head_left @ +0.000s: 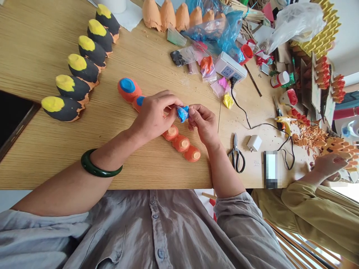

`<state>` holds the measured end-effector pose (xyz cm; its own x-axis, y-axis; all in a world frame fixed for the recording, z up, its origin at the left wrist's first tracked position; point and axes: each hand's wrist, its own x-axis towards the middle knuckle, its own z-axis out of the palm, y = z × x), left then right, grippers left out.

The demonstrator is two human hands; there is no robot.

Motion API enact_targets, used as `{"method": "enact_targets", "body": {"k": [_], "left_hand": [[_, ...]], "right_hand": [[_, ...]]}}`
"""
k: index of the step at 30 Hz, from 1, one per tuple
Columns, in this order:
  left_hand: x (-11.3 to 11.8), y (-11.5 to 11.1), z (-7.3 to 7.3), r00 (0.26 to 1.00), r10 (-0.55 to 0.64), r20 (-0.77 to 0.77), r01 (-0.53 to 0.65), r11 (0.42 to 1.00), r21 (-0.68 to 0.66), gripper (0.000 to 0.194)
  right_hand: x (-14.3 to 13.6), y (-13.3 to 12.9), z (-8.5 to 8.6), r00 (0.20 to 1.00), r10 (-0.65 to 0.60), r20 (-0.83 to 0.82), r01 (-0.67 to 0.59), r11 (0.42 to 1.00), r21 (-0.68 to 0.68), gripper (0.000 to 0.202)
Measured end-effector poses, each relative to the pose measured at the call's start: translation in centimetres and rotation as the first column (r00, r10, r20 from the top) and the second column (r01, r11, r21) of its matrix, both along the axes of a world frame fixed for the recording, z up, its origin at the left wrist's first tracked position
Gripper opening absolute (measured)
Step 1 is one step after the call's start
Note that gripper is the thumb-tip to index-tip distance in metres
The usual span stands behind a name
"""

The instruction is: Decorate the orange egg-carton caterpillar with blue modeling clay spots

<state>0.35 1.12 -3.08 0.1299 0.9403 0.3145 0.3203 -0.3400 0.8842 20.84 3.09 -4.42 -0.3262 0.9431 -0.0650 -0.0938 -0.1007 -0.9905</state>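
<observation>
Between my hands is a small clear bag of blue clay [183, 113]. The fingers of my left hand [153, 115] pinch it from one side. My right hand [204, 121] grips its other side with thumb and forefinger. Under my left hand lies a row of joined orange cups [183, 144], running diagonally over the table. Blue patches [128, 85] cover the tops at its far left end. The tops at its near right end are bare and pale. My left hand hides the middle of the row.
Black cups with yellow tops [80, 79] line the left, beside a dark tablet [17, 119]. Bags of coloured clay [207, 66] and a power strip [230, 66] lie ahead. Scissors [236, 153], a cord and a phone [270, 169] sit right. A co-worker's hand [329, 164] is far right.
</observation>
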Motion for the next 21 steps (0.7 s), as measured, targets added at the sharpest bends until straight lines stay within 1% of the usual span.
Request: {"method": "enact_targets", "body": {"k": [2,4,7,10,12,14,16,19,20,21], "left_hand": [[0.0,0.1,0.0,1.0,-0.016,0.017,0.016,1.0,-0.026,0.008],[0.0,0.1,-0.1,0.999,-0.019,0.049,0.021,0.999,-0.04,0.01],[0.1,0.2,-0.2,0.99,-0.021,0.137,0.034,0.995,-0.092,0.018],[0.2,0.2,-0.1,0.968,-0.041,0.249,0.091,0.976,-0.196,0.029],[0.3,0.2,0.1,0.947,-0.047,0.317,0.131,0.959,-0.251,0.026],[0.3,0.4,0.3,0.935,-0.036,0.354,0.142,0.95,-0.279,0.022],[0.2,0.6,0.4,0.923,0.014,0.385,0.108,0.95,-0.293,0.025],[-0.2,1.1,0.4,0.899,0.093,0.427,0.037,0.957,-0.287,0.046],[-0.3,1.1,0.4,0.899,0.097,0.426,0.032,0.958,-0.286,0.05],[-0.4,1.2,0.4,0.902,0.087,0.423,0.042,0.957,-0.285,0.051]], "right_hand": [[0.1,0.0,0.1,0.999,0.043,0.031,-0.043,0.999,0.021,0.055],[0.3,-0.1,0.3,0.993,0.095,0.07,-0.097,0.995,0.013,0.057],[0.4,-0.2,0.3,0.989,0.114,0.099,-0.113,0.993,-0.015,0.058],[0.5,-0.1,0.1,0.996,0.072,0.045,-0.069,0.995,-0.065,0.056],[0.6,0.0,-0.1,0.999,0.047,-0.012,-0.048,0.992,-0.113,0.056],[0.8,0.3,-0.3,0.999,0.016,-0.049,-0.023,0.988,-0.15,0.057],[1.1,0.7,-0.3,0.997,-0.054,-0.059,0.045,0.989,-0.144,0.059],[1.3,1.2,-0.2,0.979,-0.184,-0.089,0.177,0.981,-0.082,0.058],[1.2,1.2,-0.2,0.975,-0.194,-0.112,0.187,0.98,-0.074,0.054],[1.1,1.1,-0.1,0.977,-0.17,-0.13,0.161,0.984,-0.076,0.051]]}}
